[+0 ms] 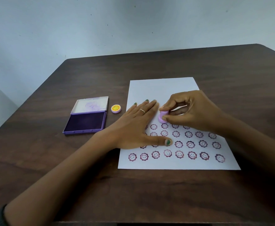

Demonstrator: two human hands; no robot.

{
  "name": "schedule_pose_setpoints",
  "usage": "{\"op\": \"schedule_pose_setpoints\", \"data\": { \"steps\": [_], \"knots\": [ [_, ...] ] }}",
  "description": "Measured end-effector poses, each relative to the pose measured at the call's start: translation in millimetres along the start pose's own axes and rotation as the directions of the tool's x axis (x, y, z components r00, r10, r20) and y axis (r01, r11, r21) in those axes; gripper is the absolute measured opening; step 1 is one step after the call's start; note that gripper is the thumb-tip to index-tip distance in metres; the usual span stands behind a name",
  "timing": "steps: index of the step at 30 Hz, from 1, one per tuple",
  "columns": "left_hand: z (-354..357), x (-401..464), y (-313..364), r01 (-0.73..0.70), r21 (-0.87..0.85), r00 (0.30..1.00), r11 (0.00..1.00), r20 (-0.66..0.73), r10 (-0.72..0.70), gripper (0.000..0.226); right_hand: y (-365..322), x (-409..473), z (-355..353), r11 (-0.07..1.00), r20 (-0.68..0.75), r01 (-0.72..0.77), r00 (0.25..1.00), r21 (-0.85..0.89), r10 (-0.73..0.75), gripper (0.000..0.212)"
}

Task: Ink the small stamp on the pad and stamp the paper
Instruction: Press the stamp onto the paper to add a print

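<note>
The small stamp (pixel 162 117) stands on the paper (pixel 159 88), pinched between thumb and fingers of the right hand (pixel 193 111), just beside the fingertips of the left hand (pixel 136 126), which lies open and flat to hold the sheet. Its face seems fully down, though the fingers hide it. Press straight, without rocking, then lift vertically. The open ink pad (pixel 86 122) waits beyond the left hand.

Head view looks forward and down, close over the table (pixel 149 193).
</note>
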State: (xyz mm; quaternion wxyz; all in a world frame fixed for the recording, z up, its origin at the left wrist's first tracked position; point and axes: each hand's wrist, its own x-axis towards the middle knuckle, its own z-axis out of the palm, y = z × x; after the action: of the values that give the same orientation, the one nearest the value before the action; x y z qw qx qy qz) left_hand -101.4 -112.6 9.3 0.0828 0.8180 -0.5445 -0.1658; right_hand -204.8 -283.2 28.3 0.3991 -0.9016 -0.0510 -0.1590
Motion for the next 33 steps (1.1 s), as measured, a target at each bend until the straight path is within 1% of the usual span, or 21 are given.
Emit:
{"op": "schedule_pose_setpoints", "data": {
  "steps": [7,12,15,23,27,30,31,32,33],
  "knots": [
    [1.2,0.3,-2.4,-0.009,-0.008,1.000,1.000,-0.008,0.009,0.110,-0.3,-1.3,2.5,1.000,-0.016,-0.021,1.000,-0.009,0.020,0.014],
    [1.7,0.6,-2.2,-0.011,0.000,1.000,1.000,-0.008,0.011,0.108,0.6,-3.8,4.0,0.999,-0.057,-0.022,0.998,-0.048,0.019,0.018],
    [2.4,0.9,-2.5,-0.015,0.003,1.000,1.000,-0.018,0.015,0.104,0.3,-4.4,2.6,0.999,-0.053,-0.036,0.998,-0.022,0.035,0.019],
    [3.5,1.7,-4.7,-0.022,0.000,0.999,1.000,-0.026,0.022,0.104,0.6,-5.9,3.2,0.998,-0.072,-0.051,0.996,-0.027,0.049,0.022],
    [2.7,1.8,-3.8,-0.020,0.002,1.000,1.000,-0.017,0.020,0.106,-2.2,-6.7,2.5,0.998,-0.062,-0.058,0.996,-0.031,0.056,0.020],
    [1.7,1.5,-2.3,-0.014,0.001,1.000,1.000,-0.018,0.015,0.106,-4.2,-5.6,2.2,0.997,-0.034,-0.040,0.999,-0.069,0.038,0.019],
    [1.6,0.9,-1.8,-0.015,-0.001,1.000,1.000,-0.022,0.015,0.106,-4.3,-5.6,1.8,0.997,-0.037,-0.043,0.999,-0.059,0.040,0.020],
    [1.5,0.3,-1.2,-0.017,-0.002,1.000,1.000,-0.026,0.017,0.105,-3.7,-5.9,0.9,0.998,-0.068,-0.058,0.996,0.004,0.058,0.020],
    [1.9,0.1,-1.2,-0.019,-0.003,0.999,1.000,-0.031,0.019,0.105,-2.7,-6.9,0.0,0.988,-0.130,-0.079,0.987,0.132,0.096,0.021]
  ]
}}
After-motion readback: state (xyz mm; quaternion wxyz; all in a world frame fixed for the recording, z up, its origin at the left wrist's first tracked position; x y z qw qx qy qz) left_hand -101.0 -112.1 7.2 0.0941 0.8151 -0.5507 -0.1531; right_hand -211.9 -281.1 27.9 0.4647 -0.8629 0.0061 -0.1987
